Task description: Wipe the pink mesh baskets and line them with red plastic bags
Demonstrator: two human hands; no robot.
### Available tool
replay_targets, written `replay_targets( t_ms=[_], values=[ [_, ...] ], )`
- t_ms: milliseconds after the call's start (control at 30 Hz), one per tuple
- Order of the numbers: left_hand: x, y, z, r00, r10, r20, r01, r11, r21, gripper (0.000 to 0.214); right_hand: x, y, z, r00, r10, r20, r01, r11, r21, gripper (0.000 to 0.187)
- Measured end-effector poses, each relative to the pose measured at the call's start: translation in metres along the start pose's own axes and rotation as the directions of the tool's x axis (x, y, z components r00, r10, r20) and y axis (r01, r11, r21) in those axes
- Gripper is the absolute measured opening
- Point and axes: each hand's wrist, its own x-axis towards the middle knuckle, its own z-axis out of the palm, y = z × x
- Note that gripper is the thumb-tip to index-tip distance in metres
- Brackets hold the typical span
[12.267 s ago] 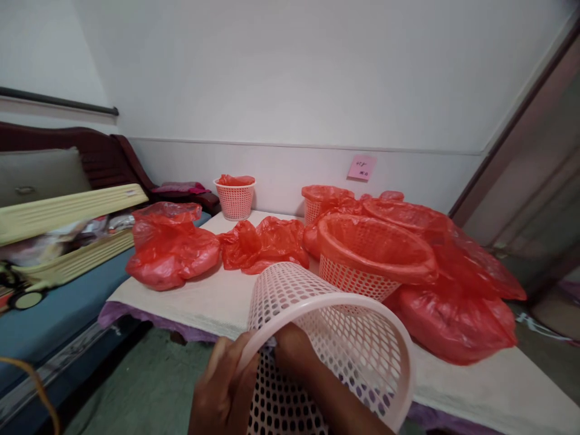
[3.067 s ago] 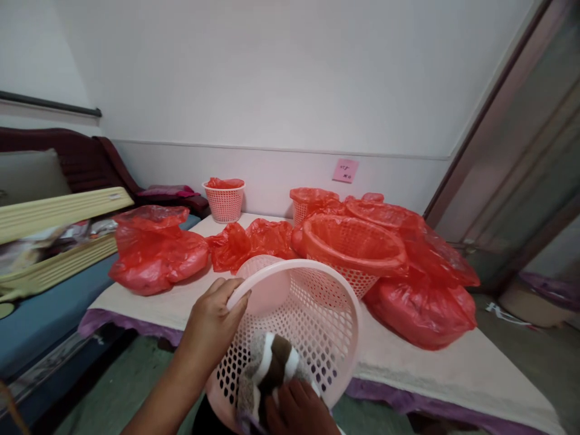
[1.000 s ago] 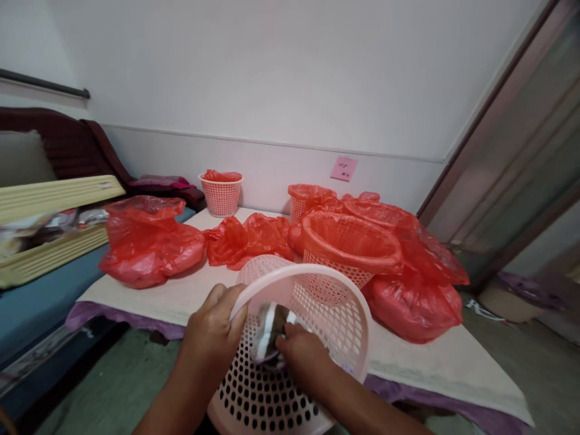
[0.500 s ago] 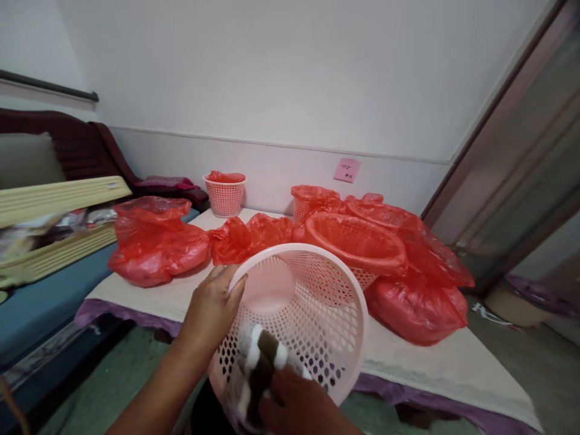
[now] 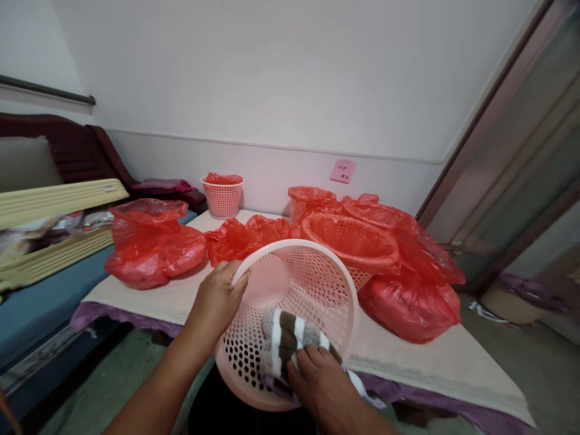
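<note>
A pale pink perforated plastic basket (image 5: 324, 284) is tilted with its mouth toward me at the table's front edge. My left hand (image 5: 220, 296) is closed round the rim at its left side, thumb inside. Inside the lower wall lies a striped cloth (image 5: 290, 335) in brown, white and grey. My right hand (image 5: 321, 374) presses and grips that cloth against the basket near its rim, with fingers bent over the fabric. A loose end of the cloth hangs past the rim at the right. Part of the cloth is hidden under my right hand.
Behind the basket stands another basket lined with a red plastic bag (image 5: 351, 238). Full red bags lie at the right (image 5: 412, 305) and left (image 5: 154, 254) of the table (image 5: 471, 356). A small bagged basket (image 5: 223, 198) stands by the wall, and a blue couch (image 5: 27, 326) is at the left.
My right hand has moved the striped cloth up and to the right along the basket's inner wall, and more of it shows spread out. My left hand keeps its hold on the rim.
</note>
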Motion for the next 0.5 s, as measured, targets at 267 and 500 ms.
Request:
replay_targets(
  t_ms=[267,500],
  values=[
    [-0.034,0.010,0.002,0.989,-0.149,0.002,0.149,0.986,-0.079,0.032,0.043,-0.027,-0.036,0.973,0.210,0.091,-0.229,0.896,0.380,0.030],
    [-0.068,0.003,0.002,0.983,-0.107,-0.147,0.100,0.994,-0.049,0.031,0.084,-0.043,-0.059,0.964,0.186,0.189,-0.260,0.515,0.817,0.037]
  ],
)
